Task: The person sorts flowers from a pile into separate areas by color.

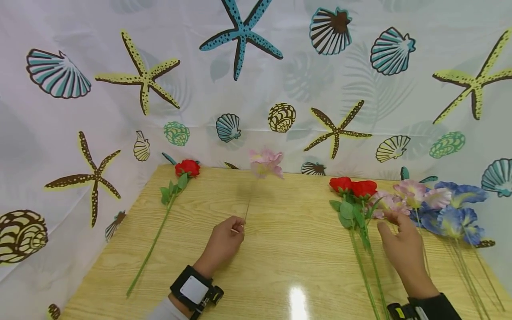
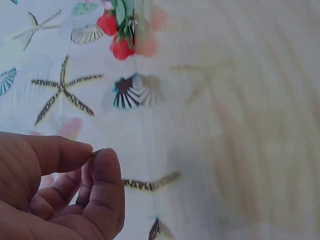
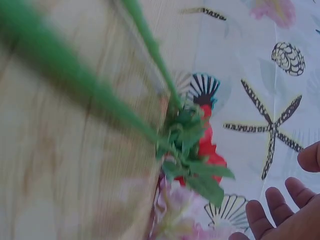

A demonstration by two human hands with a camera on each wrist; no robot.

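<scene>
My left hand (image 1: 226, 240) pinches the thin stem of a pink artificial flower (image 1: 267, 163) between thumb and fingertips. The bloom stands up near the table's far edge; in the left wrist view only bits of pink show behind the hand (image 2: 97, 192). My right hand (image 1: 404, 251) is over the right side with fingers spread, beside more pink flowers (image 1: 412, 193). In the right wrist view its fingers (image 3: 277, 205) are apart, with nothing between them. Just left of it lie two red roses (image 1: 364, 188) with green stems.
A single red rose (image 1: 187, 168) lies on the left of the wooden table (image 1: 288, 249), its stem slanting toward the front. Blue flowers (image 1: 452, 220) lie at the far right. A cloth (image 1: 256, 98) printed with shells and starfish hangs behind the table.
</scene>
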